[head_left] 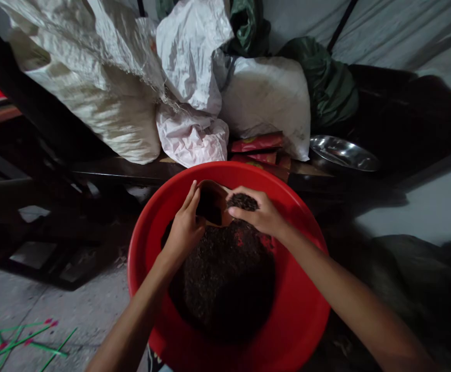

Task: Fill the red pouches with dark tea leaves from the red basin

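Observation:
A wide red basin (142, 248) in front of me holds a heap of dark, dry, loose material (217, 268) that looks like tea leaves. At the basin's far side, a brown paper bag (226, 216) stands with its mouth open. My left hand (184, 230) grips the bag's left edge, thumb and fingers at the rim. Closed around a handful of the dark leaves (244, 202), my right hand (262, 213) is at the right side of the bag's mouth. The bag's lower part and its contents are in shadow.
Behind the basin, white woven sacks (194, 62) and a dark green sack (322, 82) lean on a dark bench (120, 169). Red packets (258, 143) and a shiny metal dish (345, 153) lie there too. Green sticks with pink ends (24, 341) are scattered on the floor.

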Available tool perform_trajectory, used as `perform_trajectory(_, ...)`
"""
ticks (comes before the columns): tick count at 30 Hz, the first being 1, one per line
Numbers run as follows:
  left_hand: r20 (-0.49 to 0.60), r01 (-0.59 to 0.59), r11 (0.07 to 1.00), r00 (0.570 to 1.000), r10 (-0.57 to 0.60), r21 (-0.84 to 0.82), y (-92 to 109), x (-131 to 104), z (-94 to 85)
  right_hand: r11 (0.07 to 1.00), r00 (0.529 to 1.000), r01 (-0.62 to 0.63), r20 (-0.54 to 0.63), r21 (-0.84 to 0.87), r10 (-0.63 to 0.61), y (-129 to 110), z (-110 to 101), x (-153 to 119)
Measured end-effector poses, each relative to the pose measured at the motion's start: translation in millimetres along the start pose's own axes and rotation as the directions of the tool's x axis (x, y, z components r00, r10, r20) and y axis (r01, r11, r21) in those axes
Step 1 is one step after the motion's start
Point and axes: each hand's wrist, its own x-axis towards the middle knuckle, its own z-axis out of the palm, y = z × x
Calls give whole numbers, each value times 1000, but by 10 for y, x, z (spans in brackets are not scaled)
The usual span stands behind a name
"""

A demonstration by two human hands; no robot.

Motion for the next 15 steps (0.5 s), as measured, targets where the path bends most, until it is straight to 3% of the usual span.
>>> perform_trajectory(2, 4, -7, 1000, 1000, 7, 2, 5, 22, 9, 976, 998, 66, 1, -210, -68, -102, 127, 260)
perform_trajectory(4, -8, 11, 1000, 1000, -11, 9, 0, 48, -3, 919, 997, 73, 58, -386, -54, -96, 301, 440)
perform_trajectory(7, -12, 47, 999, 999, -47, 5, -34, 82, -53, 903, 988, 147, 107, -404, -113, -7, 425, 507)
perform_trajectory(10, -43, 53, 998, 998, -52, 26, -86, 98, -108, 909, 949, 243, -110, -340, -295, 196, 225, 326)
perform_trajectory(12, -78, 60, 997, 995, -56, 52, -105, 98, -132, 919, 896, 139, -348, -370, -275, 496, -21, 106)
perform_trajectory(13, -88, 62, 996, 995, -57, 57, -105, 97, -137, 925, 867, 24, -453, -379, -209, 708, -133, -20)
perform_trajectory(14, -88, 62, 997, 994, -57, 56, -100, 94, -137, 927, 853, -105, -511, -360, -102, 955, -211, -148)
perform_trajectory(15, -81, 61, 997, 995, -57, 51, -90, 90, -133, 907, 869, -231, -493, -353, 29, 1221, -241, -273)
